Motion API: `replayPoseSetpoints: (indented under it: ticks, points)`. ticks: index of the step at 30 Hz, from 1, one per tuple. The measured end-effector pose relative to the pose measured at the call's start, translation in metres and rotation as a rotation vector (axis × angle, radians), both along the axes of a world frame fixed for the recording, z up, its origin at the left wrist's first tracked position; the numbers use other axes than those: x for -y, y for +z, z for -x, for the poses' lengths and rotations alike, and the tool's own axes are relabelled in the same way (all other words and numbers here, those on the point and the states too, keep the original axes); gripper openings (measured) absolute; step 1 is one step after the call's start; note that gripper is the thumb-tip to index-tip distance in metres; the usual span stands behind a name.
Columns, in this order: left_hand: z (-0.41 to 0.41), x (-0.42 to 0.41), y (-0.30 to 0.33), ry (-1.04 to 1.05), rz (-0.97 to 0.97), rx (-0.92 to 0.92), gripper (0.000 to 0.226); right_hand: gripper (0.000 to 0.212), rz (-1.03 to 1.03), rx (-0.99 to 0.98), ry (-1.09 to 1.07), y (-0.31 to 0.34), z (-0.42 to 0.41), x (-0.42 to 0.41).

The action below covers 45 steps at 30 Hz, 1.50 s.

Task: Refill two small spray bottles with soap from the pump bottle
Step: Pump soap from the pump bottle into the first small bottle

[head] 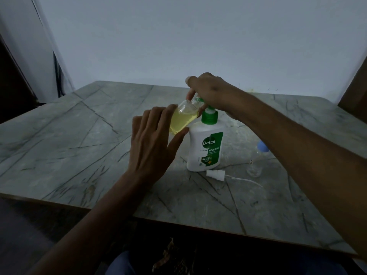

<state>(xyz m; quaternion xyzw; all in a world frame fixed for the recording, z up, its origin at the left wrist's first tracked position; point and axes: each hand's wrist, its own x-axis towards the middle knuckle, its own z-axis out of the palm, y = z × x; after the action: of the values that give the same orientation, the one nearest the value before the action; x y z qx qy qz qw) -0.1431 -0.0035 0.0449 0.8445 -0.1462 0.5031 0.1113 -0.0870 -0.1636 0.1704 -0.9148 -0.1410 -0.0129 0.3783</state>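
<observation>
A white pump bottle (205, 147) with a green pump head stands mid-table. My right hand (210, 90) rests on top of the pump head, fingers curled over it. My left hand (153, 143) holds a small clear spray bottle (183, 117), tilted with its open mouth at the pump's nozzle; it is mostly full of yellow soap. Its white spray cap with a long tube (216, 174) lies on the table in front of the pump bottle. A second small clear bottle with a blue cap (256, 161) stands to the right, partly hidden behind my right forearm.
The grey marble-patterned table (79, 147) has its front edge near me and a pale wall behind it. A dark wooden piece (355, 96) stands at the far right corner. My lap shows below the table edge.
</observation>
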Motion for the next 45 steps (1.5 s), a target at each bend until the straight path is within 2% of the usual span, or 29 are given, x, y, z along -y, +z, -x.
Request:
replayPoseSetpoints:
  ticks: [7, 16, 35, 41, 45]
  points:
    - [0.0, 0.0, 0.0, 0.002, 0.001, -0.001, 0.057, 0.046, 0.053, 0.051, 0.012, 0.007, 0.002, 0.001]
    - [0.0, 0.001, 0.0, -0.004, -0.004, 0.001, 0.056, 0.051, 0.043, 0.009, -0.003, 0.005, 0.008, -0.003]
    - [-0.002, 0.001, 0.0, 0.015, -0.004, 0.008, 0.057, 0.044, 0.076, 0.142, -0.016, 0.011, 0.005, 0.0]
    - [0.0, 0.002, -0.001, 0.009, -0.014, -0.003, 0.056, 0.047, 0.019, 0.052, -0.023, 0.0, 0.004, 0.002]
    - [-0.001, 0.001, 0.0, 0.005, -0.016, -0.002, 0.057, 0.048, 0.021, 0.061, -0.021, 0.004, 0.005, 0.002]
